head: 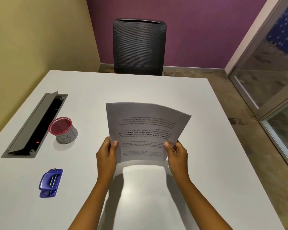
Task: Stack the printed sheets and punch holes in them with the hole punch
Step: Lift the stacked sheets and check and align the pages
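From my head camera, I hold one stack of printed sheets (147, 130) above the white tabletop (198, 163); I cannot count the sheets in it. My left hand (106, 154) has its grip clamped on the stack's lower left edge, my right hand (177, 153) on its lower right edge, thumbs on the front face. The paper is thin and bows toward me, its text upside down. One blue plastic hole punch (50, 183) with metal rods lies flat, well apart to the left. Beyond it stands one round cup (63, 130) with a red rim, beside one long grey cable hatch (37, 125), lid raised. One dark mesh chair (139, 47) faces me.
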